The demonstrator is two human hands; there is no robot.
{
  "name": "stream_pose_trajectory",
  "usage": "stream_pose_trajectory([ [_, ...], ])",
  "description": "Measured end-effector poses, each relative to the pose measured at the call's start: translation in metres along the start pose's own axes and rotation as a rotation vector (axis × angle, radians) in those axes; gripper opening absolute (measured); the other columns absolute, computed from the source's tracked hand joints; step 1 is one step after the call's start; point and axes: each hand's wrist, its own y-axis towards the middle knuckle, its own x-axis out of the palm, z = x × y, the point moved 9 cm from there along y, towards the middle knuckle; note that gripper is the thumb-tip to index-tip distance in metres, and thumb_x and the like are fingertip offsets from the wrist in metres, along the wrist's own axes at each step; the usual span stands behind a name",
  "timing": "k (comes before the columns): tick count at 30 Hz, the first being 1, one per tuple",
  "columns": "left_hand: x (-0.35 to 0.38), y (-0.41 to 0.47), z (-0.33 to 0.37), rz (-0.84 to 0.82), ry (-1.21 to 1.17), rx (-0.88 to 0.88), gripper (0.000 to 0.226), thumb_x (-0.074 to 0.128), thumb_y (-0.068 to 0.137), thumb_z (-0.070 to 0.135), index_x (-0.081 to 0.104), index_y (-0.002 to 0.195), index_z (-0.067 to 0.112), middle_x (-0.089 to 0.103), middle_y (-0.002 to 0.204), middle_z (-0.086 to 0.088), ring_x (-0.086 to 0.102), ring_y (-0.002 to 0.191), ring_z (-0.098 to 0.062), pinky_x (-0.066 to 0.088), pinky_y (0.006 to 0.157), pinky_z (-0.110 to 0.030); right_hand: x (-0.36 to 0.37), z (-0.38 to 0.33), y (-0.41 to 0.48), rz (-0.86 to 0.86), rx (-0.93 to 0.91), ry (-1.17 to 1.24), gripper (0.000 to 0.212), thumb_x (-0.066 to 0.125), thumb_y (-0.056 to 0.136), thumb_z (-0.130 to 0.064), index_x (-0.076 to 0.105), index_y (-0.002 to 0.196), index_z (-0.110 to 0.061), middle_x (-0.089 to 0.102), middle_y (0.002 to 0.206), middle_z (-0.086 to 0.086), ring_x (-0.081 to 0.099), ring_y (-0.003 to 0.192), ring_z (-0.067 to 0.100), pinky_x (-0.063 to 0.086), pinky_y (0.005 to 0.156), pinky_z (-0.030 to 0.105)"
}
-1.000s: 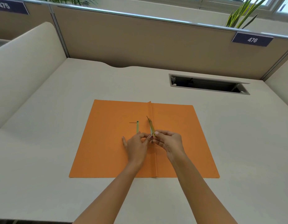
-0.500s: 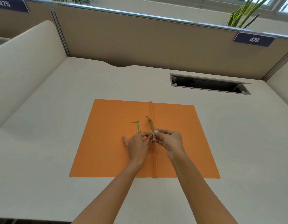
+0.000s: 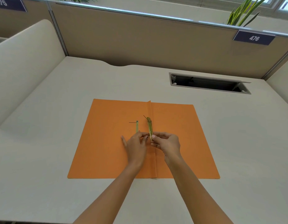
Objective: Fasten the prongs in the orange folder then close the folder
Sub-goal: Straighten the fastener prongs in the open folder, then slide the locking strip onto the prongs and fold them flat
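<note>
Fingertips (image 3: 153, 136) of your right hand (image 3: 166, 143) pinch the near end of a loose yellow-green fastener strip (image 3: 149, 127), which tilts up and away from you along the spine fold (image 3: 153, 143) of the orange folder (image 3: 107, 143). Your left hand (image 3: 136, 146) rests on the folder's left panel, its thumb and forefinger drawn together close to the same end of the strip; whether they actually grip it or only touch it, you cannot tell from this view. Its little finger is spread out flat on the orange card.

A second yellow-green strip, the base bar (image 3: 137, 126), lies flat on the left panel just left of the spine, its near end hidden under your left fingers. A thin dark prong (image 3: 132, 122) sticks out sideways from its far end, and another thin prong (image 3: 145, 117) pokes out at the far tip of the lifted strip.

That folder lies fully open and flat on the desk (image 3: 43, 159), centred before you, its near edge parallel to the desk's near edge and well back from the far edge. Towards the far right corner of the desk, an open cable slot (image 3: 209, 84) is cut into the surface, well apart from the folder.
</note>
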Motion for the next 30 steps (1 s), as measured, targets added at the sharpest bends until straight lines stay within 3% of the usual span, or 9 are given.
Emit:
stream_pose_trajectory([
  [2, -0.003, 0.002, 0.001, 0.022, -0.002, -0.002, 0.017, 0.054, 0.092, 0.019, 0.070, 0.092, 0.027, 0.073, 0.091, 0.010, 0.065, 0.095, -0.009, -0.006, 0.118, -0.047, -0.002, 0.000, 0.000, 0.040, -0.033, -0.085, 0.012, 0.073, 0.079, -0.001, 0.073, 0.091, 0.000, 0.071, 0.080, 0.012, 0.069, 0.065, 0.019, 0.061, 0.070, 0.032],
  [4, -0.005, 0.007, 0.002, 0.036, 0.008, -0.004, 0.016, 0.055, 0.092, 0.020, 0.069, 0.094, 0.027, 0.072, 0.092, 0.011, 0.064, 0.092, -0.008, -0.004, 0.118, -0.045, -0.002, -0.001, 0.000, 0.065, -0.072, -0.166, 0.011, 0.073, 0.079, -0.003, 0.073, 0.090, -0.005, 0.071, 0.075, 0.006, 0.069, 0.062, 0.015, 0.061, 0.068, 0.029],
  [9, -0.007, 0.021, 0.003, 0.038, 0.103, 0.024, 0.016, 0.056, 0.091, 0.025, 0.070, 0.098, 0.031, 0.071, 0.102, 0.012, 0.061, 0.102, -0.007, -0.001, 0.115, -0.048, 0.001, -0.001, -0.004, 0.091, -0.161, -0.297, 0.009, 0.073, 0.079, -0.006, 0.071, 0.088, -0.009, 0.068, 0.070, 0.000, 0.067, 0.056, 0.013, 0.057, 0.055, 0.019],
  [12, 0.000, 0.029, 0.002, -0.045, 0.141, 0.071, 0.018, 0.058, 0.091, 0.025, 0.070, 0.103, 0.031, 0.069, 0.111, 0.009, 0.052, 0.122, -0.013, 0.000, 0.116, -0.051, 0.000, 0.000, -0.006, 0.096, -0.193, -0.335, 0.009, 0.073, 0.079, -0.005, 0.070, 0.086, -0.010, 0.068, 0.068, 0.000, 0.069, 0.058, 0.017, 0.052, 0.049, 0.014],
  [15, 0.008, 0.034, 0.002, -0.130, 0.186, 0.107, 0.023, 0.062, 0.088, 0.026, 0.069, 0.109, 0.031, 0.068, 0.117, 0.012, 0.038, 0.136, -0.014, -0.001, 0.116, -0.051, 0.000, 0.002, -0.005, 0.093, -0.212, -0.355, 0.007, 0.073, 0.081, -0.008, 0.069, 0.085, -0.011, 0.069, 0.069, 0.001, 0.071, 0.063, 0.020, 0.054, 0.052, 0.016],
  [18, 0.012, 0.038, 0.002, -0.157, 0.232, 0.128, 0.029, 0.066, 0.083, 0.030, 0.067, 0.112, 0.035, 0.064, 0.118, 0.012, 0.036, 0.136, -0.013, -0.001, 0.116, -0.052, -0.001, -0.001, -0.003, 0.099, -0.240, -0.363, 0.002, 0.072, 0.083, -0.012, 0.070, 0.083, -0.010, 0.071, 0.069, 0.004, 0.071, 0.062, 0.020, 0.055, 0.054, 0.018],
  [24, 0.018, 0.043, 0.003, -0.190, 0.311, 0.161, 0.038, 0.067, 0.078, 0.043, 0.063, 0.115, 0.045, 0.058, 0.117, 0.013, 0.031, 0.136, -0.013, -0.002, 0.116, -0.052, -0.010, -0.010, 0.011, 0.146, -0.277, -0.390, 0.007, 0.068, 0.086, -0.014, 0.072, 0.085, -0.008, 0.071, 0.074, 0.007, 0.070, 0.071, 0.024, 0.059, 0.071, 0.041],
  [30, 0.020, 0.043, 0.001, -0.204, 0.422, 0.193, 0.048, 0.066, 0.073, 0.055, 0.057, 0.119, 0.052, 0.055, 0.114, 0.018, 0.030, 0.133, -0.012, 0.000, 0.114, -0.054, -0.014, -0.018, 0.029, 0.141, -0.296, -0.403, 0.008, 0.070, 0.085, -0.018, 0.072, 0.086, -0.011, 0.071, 0.077, 0.004, 0.069, 0.075, 0.022, 0.058, 0.075, 0.042],
])
